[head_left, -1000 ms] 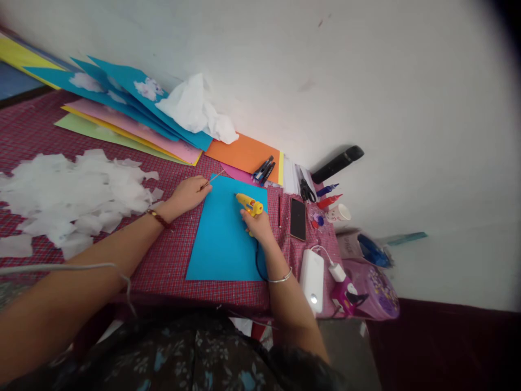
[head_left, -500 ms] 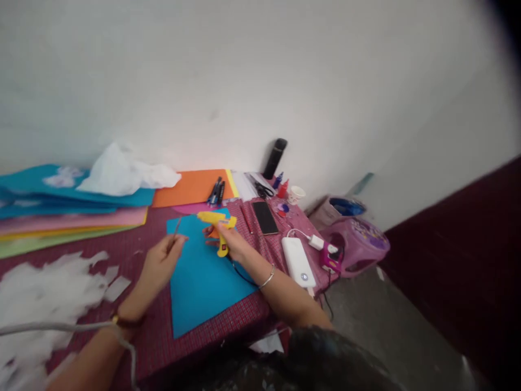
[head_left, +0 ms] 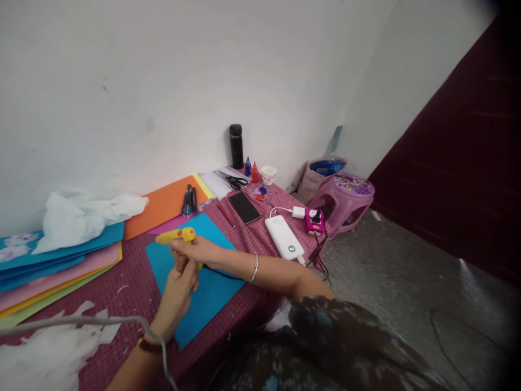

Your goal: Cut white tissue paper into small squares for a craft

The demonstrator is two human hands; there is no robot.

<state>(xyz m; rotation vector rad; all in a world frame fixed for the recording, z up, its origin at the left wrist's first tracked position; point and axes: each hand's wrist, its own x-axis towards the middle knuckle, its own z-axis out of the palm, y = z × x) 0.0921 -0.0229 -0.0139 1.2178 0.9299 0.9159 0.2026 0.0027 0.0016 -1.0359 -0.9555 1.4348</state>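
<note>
My right hand [head_left: 200,252] is wrapped round a yellow glue gun [head_left: 173,235], its nozzle pointing left. A dark cord runs from the gun under my right forearm. My left hand [head_left: 179,288] is closed just below, its fingers up against the gun's grip and my right fingers. Whatever lies between the left fingers is hidden. Both hands are over a blue sheet [head_left: 220,296] that lies flat on the maroon checked tablecloth [head_left: 134,266].
Stacked coloured sheets [head_left: 61,277] and crumpled white plastic [head_left: 81,220] lie left. A phone [head_left: 244,208], power bank [head_left: 284,237], scissors [head_left: 234,180], paper cup [head_left: 268,175] and black bottle [head_left: 236,146] lie or stand right. A grey cable [head_left: 101,320] crosses the lower left. A pink stool [head_left: 345,198] stands beyond the table.
My left hand, which was apart holding a thin stick-like piece, has come up to the glue gun. The gun has moved left and nearer to me over the sheet. The view has shifted.
</note>
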